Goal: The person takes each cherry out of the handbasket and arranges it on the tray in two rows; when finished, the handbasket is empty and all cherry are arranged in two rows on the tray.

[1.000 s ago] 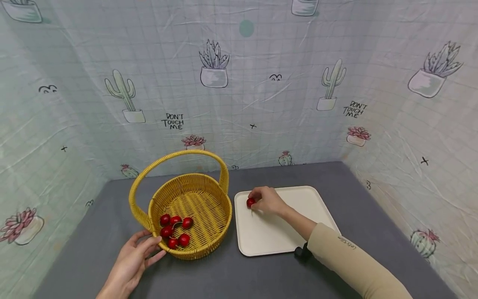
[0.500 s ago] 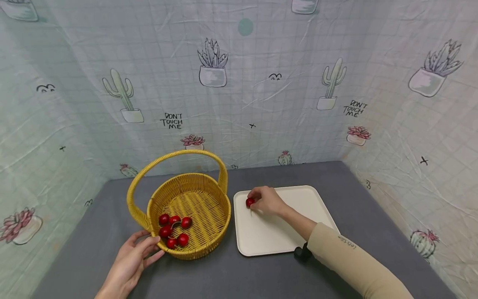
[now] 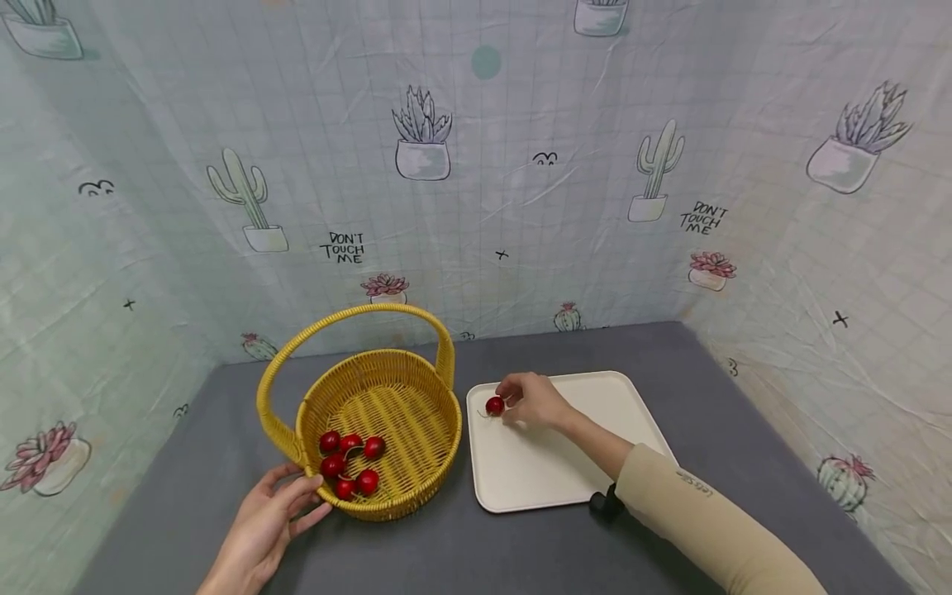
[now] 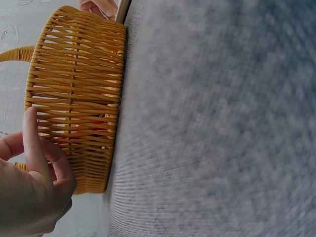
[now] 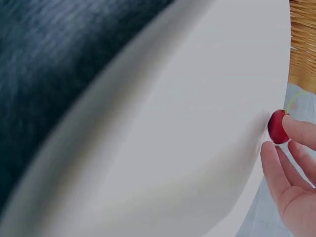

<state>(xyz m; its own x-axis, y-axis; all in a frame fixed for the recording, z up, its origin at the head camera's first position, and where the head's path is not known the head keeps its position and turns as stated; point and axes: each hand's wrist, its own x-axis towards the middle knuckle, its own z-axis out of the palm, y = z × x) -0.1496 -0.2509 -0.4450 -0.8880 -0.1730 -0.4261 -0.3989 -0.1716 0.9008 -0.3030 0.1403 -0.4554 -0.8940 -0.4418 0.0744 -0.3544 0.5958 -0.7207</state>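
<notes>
My left hand (image 3: 262, 518) holds the near-left rim of a yellow wicker basket (image 3: 416, 483), with the thumb at the rim and the other fingers against the outer wall. Inside the basket, several red cherries (image 3: 332, 466) lie grouped on the left. On the right, a single cherry (image 3: 494, 406) rests near the far-left corner of a white tray (image 3: 558, 471), its thin stem toward the left. My right hand (image 3: 537, 400) is right beside this cherry with finger and thumb parted. In the right wrist view a fingertip overlaps the cherry (image 5: 278, 127).
The tall basket handle (image 3: 357, 311) arches above the basket. A narrow strip of grey table (image 3: 463, 529) separates basket and tray. Behind stands a pale cloth backdrop (image 3: 476, 198) printed with cacti. A black band (image 3: 606, 502) shows at the right sleeve.
The right finger and thumb have parted from the cherry, which has turned so its stem points left instead of toward me. The left hand has stayed at the basket rim.
</notes>
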